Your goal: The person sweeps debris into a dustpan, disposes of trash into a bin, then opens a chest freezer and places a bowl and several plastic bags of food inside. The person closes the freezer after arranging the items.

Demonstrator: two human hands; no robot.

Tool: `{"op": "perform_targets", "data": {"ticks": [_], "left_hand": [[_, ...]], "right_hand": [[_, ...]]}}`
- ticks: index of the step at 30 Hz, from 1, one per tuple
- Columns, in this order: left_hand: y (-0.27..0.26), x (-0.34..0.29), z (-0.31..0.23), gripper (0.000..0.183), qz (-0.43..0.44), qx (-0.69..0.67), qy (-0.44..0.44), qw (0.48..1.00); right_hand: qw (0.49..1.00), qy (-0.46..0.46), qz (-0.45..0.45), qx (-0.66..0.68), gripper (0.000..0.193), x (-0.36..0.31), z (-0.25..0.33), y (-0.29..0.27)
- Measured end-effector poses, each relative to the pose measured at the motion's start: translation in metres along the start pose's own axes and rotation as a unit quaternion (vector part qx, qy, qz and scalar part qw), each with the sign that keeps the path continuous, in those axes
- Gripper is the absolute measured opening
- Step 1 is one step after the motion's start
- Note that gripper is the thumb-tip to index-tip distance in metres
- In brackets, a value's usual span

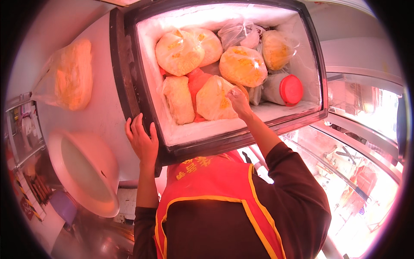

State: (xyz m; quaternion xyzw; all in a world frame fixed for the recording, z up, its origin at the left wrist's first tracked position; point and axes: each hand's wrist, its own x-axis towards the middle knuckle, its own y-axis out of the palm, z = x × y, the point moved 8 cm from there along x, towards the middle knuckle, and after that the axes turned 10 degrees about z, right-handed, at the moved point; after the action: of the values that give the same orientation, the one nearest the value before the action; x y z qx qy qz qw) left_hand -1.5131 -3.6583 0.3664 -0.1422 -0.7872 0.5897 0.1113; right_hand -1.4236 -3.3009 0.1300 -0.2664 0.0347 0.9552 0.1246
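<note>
Red apron (207,177) nearest; beyond, left hand (143,140), fingers spread, touches the freezer (189,151) rim's near-left corner. Right hand (239,102) curls its fingers against the near-middle yellowish bag (212,99) inside; grip unclear.

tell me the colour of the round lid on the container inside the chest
Red; the round lid shows best in the head view.

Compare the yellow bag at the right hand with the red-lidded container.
The yellow bag is bulging and soft-edged; the red-lidded container has a round, firm-looking lid. The bag's contents look yellow, while the container's body looks greyish. The right hand is at the bag; no hand is at the container. Both lie inside the white-walled freezer.
</note>
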Motion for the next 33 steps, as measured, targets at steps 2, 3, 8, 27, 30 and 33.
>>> {"op": "perform_targets", "data": {"ticks": [2, 3, 8, 27, 30, 33], "left_hand": [[-0.002, -0.001, 0.000, 0.044, -0.003, 0.014, 0.005, 1.000], [-0.001, 0.002, -0.001, 0.044, -0.005, 0.016, 0.009, 1.000], [0.001, 0.001, 0.000, 0.044, 0.002, 0.023, 0.005, 1.000], [0.000, -0.001, -0.001, 0.047, 0.006, 0.026, 0.007, 1.000], [0.000, -0.004, 0.000, 0.047, 0.000, 0.029, 0.013, 0.999], [0.000, -0.006, 0.003, 0.047, -0.002, 0.029, 0.003, 1.000]], "right_hand": [[0.999, -0.004, -0.015, 0.029, 0.014, 0.005, -0.005, -0.006], [0.999, -0.010, -0.023, 0.041, 0.016, 0.010, -0.006, -0.013], [0.984, 0.126, -0.048, 0.114, 0.027, -0.003, -0.004, -0.032], [0.990, 0.112, 0.076, 0.028, 0.025, 0.003, 0.009, 0.037], [0.995, 0.065, 0.067, 0.035, 0.023, -0.001, 0.038, 0.010], [0.997, -0.017, 0.013, 0.069, 0.022, 0.002, 0.111, -0.048]]}}
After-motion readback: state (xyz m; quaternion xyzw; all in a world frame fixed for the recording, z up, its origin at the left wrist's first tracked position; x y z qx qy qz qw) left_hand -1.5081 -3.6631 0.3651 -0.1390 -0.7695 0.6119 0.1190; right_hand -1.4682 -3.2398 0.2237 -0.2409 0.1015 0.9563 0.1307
